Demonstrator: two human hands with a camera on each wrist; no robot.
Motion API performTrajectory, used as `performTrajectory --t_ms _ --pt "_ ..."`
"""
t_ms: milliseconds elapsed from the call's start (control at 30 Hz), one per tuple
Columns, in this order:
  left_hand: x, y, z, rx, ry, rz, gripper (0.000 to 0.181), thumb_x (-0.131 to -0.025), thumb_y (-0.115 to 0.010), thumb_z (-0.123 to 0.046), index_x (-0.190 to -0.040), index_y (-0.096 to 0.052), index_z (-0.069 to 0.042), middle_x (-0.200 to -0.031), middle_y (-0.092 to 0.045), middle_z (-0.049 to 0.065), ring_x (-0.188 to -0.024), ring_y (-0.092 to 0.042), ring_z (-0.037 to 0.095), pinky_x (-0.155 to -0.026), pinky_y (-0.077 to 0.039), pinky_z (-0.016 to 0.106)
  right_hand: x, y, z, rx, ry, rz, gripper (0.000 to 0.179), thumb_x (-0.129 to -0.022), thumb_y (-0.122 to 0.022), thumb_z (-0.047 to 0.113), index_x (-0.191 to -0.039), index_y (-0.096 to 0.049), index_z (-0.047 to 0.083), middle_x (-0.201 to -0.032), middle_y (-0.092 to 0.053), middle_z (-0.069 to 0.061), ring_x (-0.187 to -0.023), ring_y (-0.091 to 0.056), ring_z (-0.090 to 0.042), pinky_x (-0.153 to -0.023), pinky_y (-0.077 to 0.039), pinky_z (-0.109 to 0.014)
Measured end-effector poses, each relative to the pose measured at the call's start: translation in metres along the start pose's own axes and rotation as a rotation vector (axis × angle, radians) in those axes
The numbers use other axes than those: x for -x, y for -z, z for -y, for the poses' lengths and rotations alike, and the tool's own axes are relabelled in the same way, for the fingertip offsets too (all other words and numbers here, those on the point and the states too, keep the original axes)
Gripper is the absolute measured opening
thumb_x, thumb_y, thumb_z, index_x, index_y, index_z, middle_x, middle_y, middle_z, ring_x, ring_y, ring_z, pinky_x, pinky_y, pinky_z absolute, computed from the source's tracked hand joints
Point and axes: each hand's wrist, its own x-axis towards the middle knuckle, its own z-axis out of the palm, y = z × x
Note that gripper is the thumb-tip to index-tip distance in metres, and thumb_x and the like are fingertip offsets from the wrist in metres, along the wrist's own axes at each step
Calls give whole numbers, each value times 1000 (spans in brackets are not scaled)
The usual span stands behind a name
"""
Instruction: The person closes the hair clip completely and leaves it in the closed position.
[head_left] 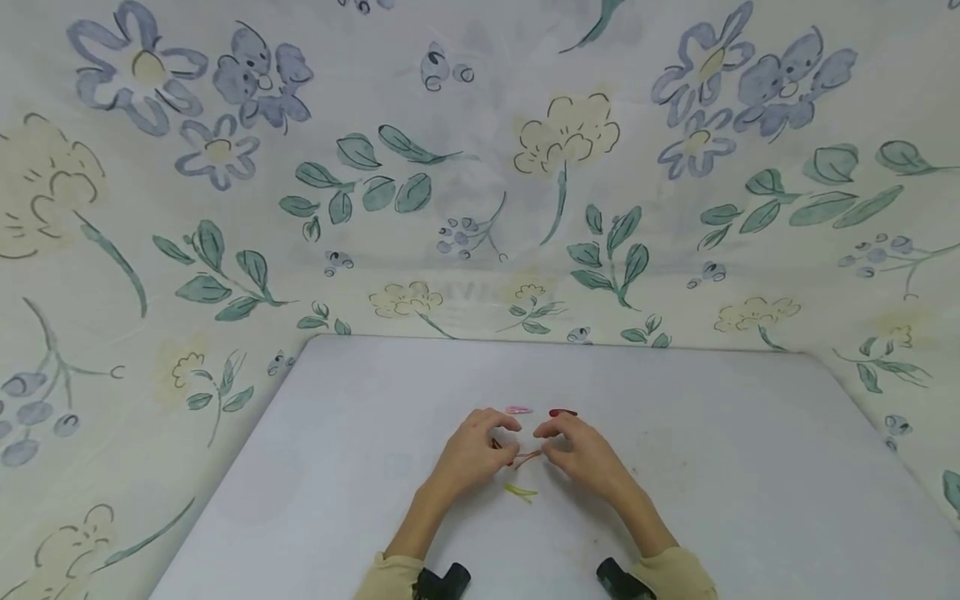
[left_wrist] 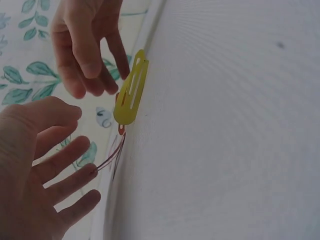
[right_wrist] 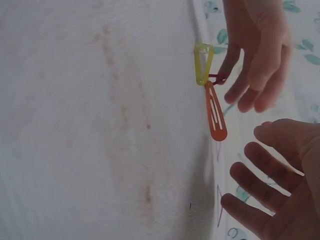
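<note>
My left hand (head_left: 471, 454) and right hand (head_left: 583, 454) face each other over the middle of the white table (head_left: 720, 500). An orange hair clip (head_left: 527, 457) lies flat between their fingertips. Both wrist views show the fingers spread and relaxed, holding nothing: the left hand (left_wrist: 40, 170) has a fingertip close to one end of the orange clip (left_wrist: 112, 160), and the right hand (right_wrist: 280, 180) hovers beside the orange clip (right_wrist: 216, 112). A yellow hair clip (head_left: 520, 492) lies just nearer to me. A pink clip (head_left: 517, 410) and a red clip (head_left: 562, 412) lie beyond the hands.
A floral cloth (head_left: 480, 167) rises behind and at both sides of the table. Faint brownish stains (right_wrist: 125, 100) mark the tabletop. Black wrist camera mounts (head_left: 442, 581) show at the bottom edge.
</note>
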Motion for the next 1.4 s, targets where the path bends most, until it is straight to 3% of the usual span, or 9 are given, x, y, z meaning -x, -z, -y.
performTrajectory --t_ms 200,433,667,733,933,1400 --pt "-3 0 2 -32 -27 68 26 -80 -75 -16 -106 -72 -10 -104 -67 3 -92 -58 19 -75 -50 28 -6 -2 -4 68 6 23 21 -84 -73 1 -102 -69 12 -104 -68 0 -105 -63 -23 -93 -50 -46" --pt "-3 -3 2 -185 -68 65 18 -78 -78 -19 -95 -74 -13 -101 -66 2 -100 -56 21 -86 -47 41 -11 -7 1 177 -35 76 17 -83 -74 2 -99 -71 8 -107 -66 -8 -109 -61 -28 -97 -48 -48" --pt "-2 -5 3 -270 -93 66 15 -76 -77 -20 -90 -74 -15 -103 -66 2 -104 -56 23 -88 -47 43 -11 -10 8 300 32 101 15 -80 -73 1 -94 -72 7 -99 -63 -6 -102 -59 -27 -89 -50 -47" --pt "-2 -5 2 -290 -96 68 14 -76 -78 -20 -89 -74 -16 -103 -65 1 -104 -56 22 -88 -47 43 -11 -11 10 317 17 118 12 -81 -73 2 -91 -72 8 -98 -62 -5 -103 -57 -27 -87 -51 -47" --pt "-2 -6 2 -304 -98 71 12 -76 -79 -21 -85 -74 -16 -102 -64 0 -103 -55 21 -89 -47 42 -9 -11 14 329 -25 150 11 -81 -73 1 -84 -72 11 -99 -61 -5 -106 -54 -28 -87 -51 -47" --pt "3 -8 1 -283 -102 56 7 -77 -79 -17 -80 -72 -16 -100 -64 -2 -100 -55 19 -86 -46 40 -3 -14 14 329 -9 124 9 -83 -74 4 -85 -71 12 -99 -60 -3 -104 -54 -26 -84 -51 -46"
